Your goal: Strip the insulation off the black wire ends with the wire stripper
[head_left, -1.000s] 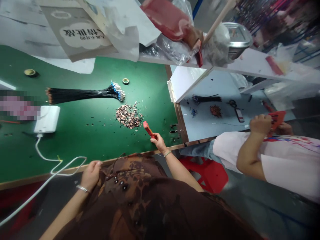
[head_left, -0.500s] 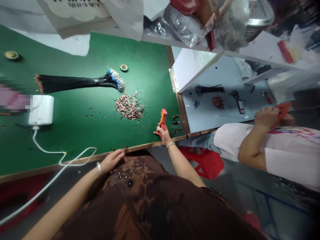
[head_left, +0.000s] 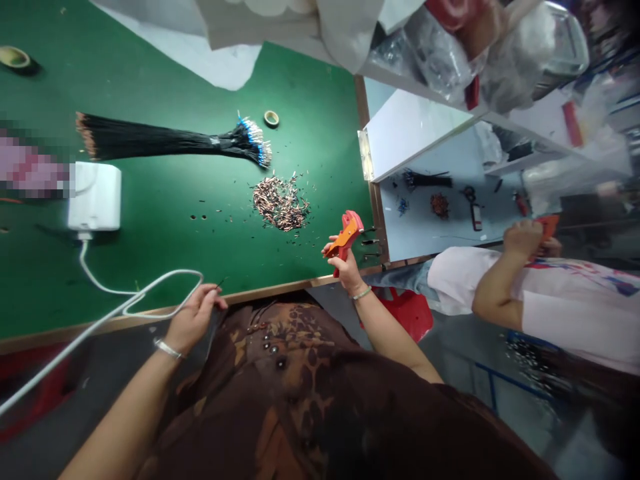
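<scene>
My right hand (head_left: 347,265) is closed round the handles of a red and orange wire stripper (head_left: 346,235), its head pointing up and to the right over the green table. At the table's front edge my left hand (head_left: 196,313) is closed in a pinch. A thin black wire (head_left: 221,283) pokes out past its fingertips; the rest of the wire is hard to make out. Beyond both hands lies a heap of cut wire scraps (head_left: 281,205), copper and black. A tied bundle of black wires (head_left: 165,139) lies farther back, with blue and silver ends at its right.
A white adapter box (head_left: 94,199) stands at the left, its white cable (head_left: 107,320) looping near my left hand. Tape rolls (head_left: 271,119) lie behind. At the right a white partition (head_left: 415,133) divides off a co-worker's table, where a person in white (head_left: 565,280) holds an orange tool.
The view has shifted. My left hand has moved left and now shows a thin black wire at its fingertips. The wire stripper has turned, showing its broad orange side.
</scene>
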A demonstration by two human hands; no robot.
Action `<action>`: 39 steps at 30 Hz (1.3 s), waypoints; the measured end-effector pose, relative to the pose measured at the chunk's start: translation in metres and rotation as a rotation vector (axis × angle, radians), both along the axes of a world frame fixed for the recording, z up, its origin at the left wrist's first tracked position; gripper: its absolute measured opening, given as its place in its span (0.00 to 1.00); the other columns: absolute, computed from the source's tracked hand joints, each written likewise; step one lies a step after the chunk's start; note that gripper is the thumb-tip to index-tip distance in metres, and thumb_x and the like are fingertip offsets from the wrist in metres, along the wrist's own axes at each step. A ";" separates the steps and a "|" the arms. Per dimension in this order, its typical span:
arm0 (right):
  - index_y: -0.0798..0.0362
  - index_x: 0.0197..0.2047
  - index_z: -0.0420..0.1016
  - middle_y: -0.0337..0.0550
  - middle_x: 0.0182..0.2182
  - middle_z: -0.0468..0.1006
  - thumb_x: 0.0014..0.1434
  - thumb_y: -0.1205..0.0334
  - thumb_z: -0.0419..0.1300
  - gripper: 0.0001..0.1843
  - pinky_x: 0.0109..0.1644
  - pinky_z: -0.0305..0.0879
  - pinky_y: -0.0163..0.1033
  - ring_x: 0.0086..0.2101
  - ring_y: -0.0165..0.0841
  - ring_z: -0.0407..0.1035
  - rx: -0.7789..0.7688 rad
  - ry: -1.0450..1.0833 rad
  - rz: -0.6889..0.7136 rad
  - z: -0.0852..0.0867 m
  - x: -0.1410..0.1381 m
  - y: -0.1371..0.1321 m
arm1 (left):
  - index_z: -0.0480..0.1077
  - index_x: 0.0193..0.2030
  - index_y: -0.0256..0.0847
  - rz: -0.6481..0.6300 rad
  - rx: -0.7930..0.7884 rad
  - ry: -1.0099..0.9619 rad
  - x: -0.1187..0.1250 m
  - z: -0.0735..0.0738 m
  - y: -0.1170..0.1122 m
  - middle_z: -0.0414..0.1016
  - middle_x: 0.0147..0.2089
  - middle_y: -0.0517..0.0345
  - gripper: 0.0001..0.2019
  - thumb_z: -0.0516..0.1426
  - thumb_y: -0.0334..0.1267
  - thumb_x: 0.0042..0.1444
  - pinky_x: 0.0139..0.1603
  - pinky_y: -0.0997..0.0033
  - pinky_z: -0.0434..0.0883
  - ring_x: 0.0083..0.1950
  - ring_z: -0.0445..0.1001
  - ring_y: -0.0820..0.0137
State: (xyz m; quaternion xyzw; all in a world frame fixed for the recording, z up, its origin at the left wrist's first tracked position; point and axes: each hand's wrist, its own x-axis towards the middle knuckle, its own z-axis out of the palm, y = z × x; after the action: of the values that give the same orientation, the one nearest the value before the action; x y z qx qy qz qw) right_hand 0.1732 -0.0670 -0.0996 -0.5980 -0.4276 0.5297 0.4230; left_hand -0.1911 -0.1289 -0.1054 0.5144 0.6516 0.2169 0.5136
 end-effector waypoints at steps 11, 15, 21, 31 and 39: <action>0.54 0.55 0.64 0.42 0.35 0.72 0.55 0.53 0.63 0.27 0.41 0.67 0.40 0.33 0.32 0.69 -0.238 0.216 0.373 0.044 -0.043 0.010 | 0.61 0.46 0.41 -0.207 0.335 0.117 0.028 0.028 0.060 0.81 0.35 0.54 0.12 0.44 0.45 0.64 0.65 0.46 0.51 0.48 0.76 0.61; 0.55 0.54 0.65 0.42 0.36 0.73 0.56 0.51 0.64 0.26 0.45 0.66 0.39 0.36 0.31 0.70 -0.263 0.300 0.508 0.057 -0.034 0.014 | 0.61 0.45 0.44 -0.260 0.302 0.086 0.052 0.027 0.061 0.82 0.39 0.56 0.12 0.44 0.46 0.64 0.68 0.43 0.41 0.50 0.75 0.63; 0.56 0.55 0.66 0.42 0.38 0.72 0.52 0.56 0.69 0.30 0.42 0.67 0.35 0.36 0.30 0.68 -0.384 0.416 0.628 0.069 0.000 0.020 | 0.60 0.42 0.43 -0.217 0.165 -0.100 0.092 0.027 0.071 0.77 0.36 0.54 0.14 0.46 0.51 0.62 0.44 0.66 0.69 0.37 0.74 0.66; 0.58 0.55 0.67 0.47 0.38 0.75 0.48 0.50 0.71 0.36 0.39 0.70 0.39 0.33 0.33 0.70 -0.437 0.629 0.569 0.067 0.017 0.010 | 0.69 0.42 0.41 -0.159 0.316 0.070 0.117 0.055 0.093 0.75 0.32 0.58 0.19 0.49 0.54 0.58 0.34 0.74 0.67 0.32 0.71 0.69; 0.59 0.56 0.68 0.49 0.37 0.76 0.50 0.51 0.70 0.35 0.41 0.70 0.40 0.35 0.35 0.73 -0.416 0.642 0.616 0.071 0.019 0.019 | 0.74 0.38 0.40 -0.202 0.418 -0.020 0.121 0.072 0.107 0.78 0.35 0.54 0.20 0.53 0.56 0.56 0.36 0.72 0.69 0.33 0.72 0.68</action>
State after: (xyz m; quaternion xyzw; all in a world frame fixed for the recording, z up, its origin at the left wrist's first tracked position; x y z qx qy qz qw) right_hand 0.1917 -0.0480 -0.0288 -0.3220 -0.3176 0.8621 0.2286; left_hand -0.0700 -0.0216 -0.0337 0.6702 0.5324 0.2997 0.4214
